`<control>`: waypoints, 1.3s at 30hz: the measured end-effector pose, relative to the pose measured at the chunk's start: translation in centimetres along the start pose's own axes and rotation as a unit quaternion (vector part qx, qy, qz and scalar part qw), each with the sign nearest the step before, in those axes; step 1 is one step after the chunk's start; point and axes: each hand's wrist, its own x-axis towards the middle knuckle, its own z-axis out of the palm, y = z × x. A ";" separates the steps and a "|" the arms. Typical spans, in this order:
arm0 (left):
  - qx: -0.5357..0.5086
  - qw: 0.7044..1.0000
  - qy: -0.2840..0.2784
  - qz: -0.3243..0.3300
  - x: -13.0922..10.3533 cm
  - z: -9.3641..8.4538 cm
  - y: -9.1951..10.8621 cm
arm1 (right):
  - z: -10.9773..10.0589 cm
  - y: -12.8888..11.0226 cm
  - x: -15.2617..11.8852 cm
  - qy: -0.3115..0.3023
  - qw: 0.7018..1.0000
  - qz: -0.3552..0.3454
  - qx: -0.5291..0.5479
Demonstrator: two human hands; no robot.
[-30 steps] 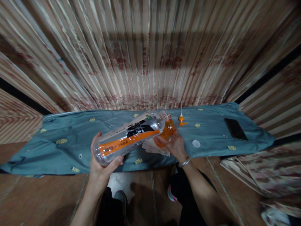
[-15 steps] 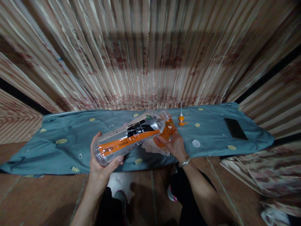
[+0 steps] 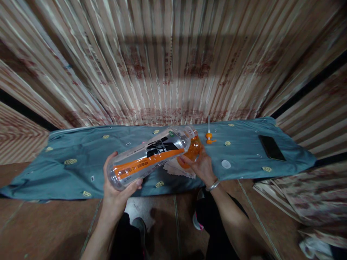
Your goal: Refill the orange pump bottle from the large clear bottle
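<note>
My left hand (image 3: 118,193) is wrapped round the base of a large clear plastic bottle (image 3: 146,157) with an orange and black label. The bottle is tilted, its neck pointing right. My right hand (image 3: 202,166) grips a smaller orange bottle (image 3: 193,148), its mouth held against the neck of the large one. Whether liquid is flowing between them I cannot tell. Beneath the bottles lies a white cloth with a scalloped edge (image 3: 180,171). An orange pump head with a clear tube (image 3: 209,137) lies to the right of my right hand, and a round white cap (image 3: 226,164) nearby.
Everything rests on a narrow surface covered with teal fabric (image 3: 70,148). A black phone (image 3: 271,147) lies at its right end. Striped curtains (image 3: 170,65) hang behind it. On the tiled floor at lower right sits a white bag (image 3: 316,249).
</note>
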 end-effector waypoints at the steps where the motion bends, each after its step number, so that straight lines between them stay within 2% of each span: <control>1: 0.000 1.000 -0.001 0.000 0.0 0.0 0.0 | 0.0 0.0 0.0 0.001 1.000 0.000 -0.004; 29: 0.002 0.999 -0.010 0.030 0.1 0.0 -0.3 | 0.3 0.5 0.1 0.011 0.999 -0.021 0.022; 39: 0.005 1.000 0.001 0.014 -0.1 0.2 0.2 | 0.3 0.6 0.1 0.011 0.999 -0.024 0.018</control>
